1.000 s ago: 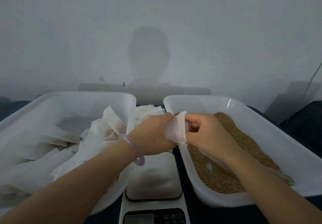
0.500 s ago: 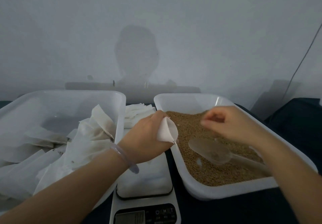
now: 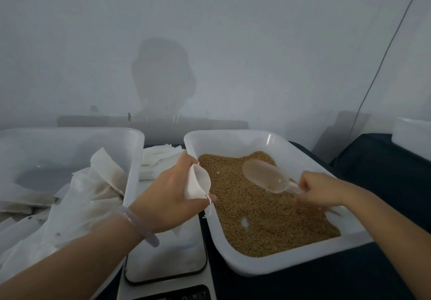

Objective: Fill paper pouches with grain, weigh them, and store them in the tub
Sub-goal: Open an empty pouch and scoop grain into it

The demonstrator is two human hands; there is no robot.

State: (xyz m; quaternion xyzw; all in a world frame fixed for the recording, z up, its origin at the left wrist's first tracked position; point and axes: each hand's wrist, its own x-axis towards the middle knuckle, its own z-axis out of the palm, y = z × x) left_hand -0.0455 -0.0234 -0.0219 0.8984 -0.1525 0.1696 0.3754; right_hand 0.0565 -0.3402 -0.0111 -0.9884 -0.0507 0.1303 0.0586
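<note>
Holding an open paper pouch at frame centre, left hand pinches it; right hand grips clear scoop above grain, centre-right.

Small hand-packing station, home or workshop unclear, bare pale wall at the back, dark-covered table, digital scale at front centre, white tub of brown grain just right of the scale, second tub of paper pouches just left, flat pouch stack behind it.
</note>
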